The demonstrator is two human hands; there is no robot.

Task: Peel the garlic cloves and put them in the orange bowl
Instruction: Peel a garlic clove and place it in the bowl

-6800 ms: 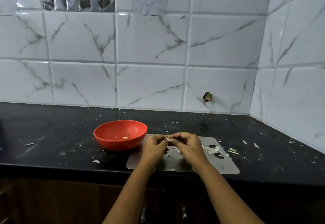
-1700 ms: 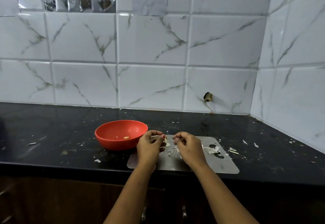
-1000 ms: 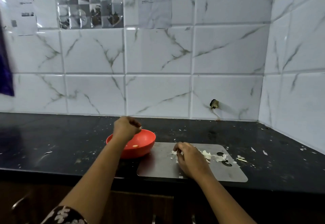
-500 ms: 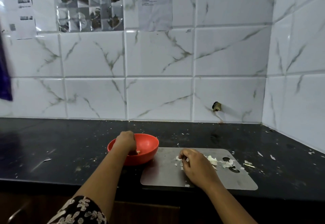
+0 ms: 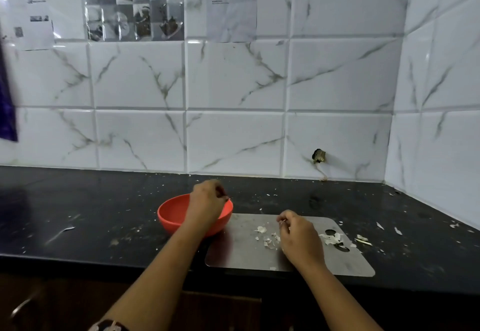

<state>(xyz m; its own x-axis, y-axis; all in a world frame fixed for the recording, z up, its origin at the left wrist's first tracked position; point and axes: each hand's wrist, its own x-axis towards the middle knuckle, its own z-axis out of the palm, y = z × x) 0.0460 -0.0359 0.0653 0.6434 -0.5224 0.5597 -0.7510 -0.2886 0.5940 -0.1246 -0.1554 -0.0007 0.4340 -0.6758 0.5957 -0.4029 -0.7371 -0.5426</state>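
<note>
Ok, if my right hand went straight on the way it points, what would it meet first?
Likely the wall: the right hand, pinching a peel, points away, slightly left, clearing the bowl. Depth unclear.

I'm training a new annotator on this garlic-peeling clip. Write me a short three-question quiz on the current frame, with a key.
1. True or false: the left hand is above the orange bowl.
2. What lies under the right hand? A) the bowl B) the steel board C) a pan
3. Fill in: the bowl stands to the ____ of the board.
Key: 1 true; 2 B; 3 left.
</note>
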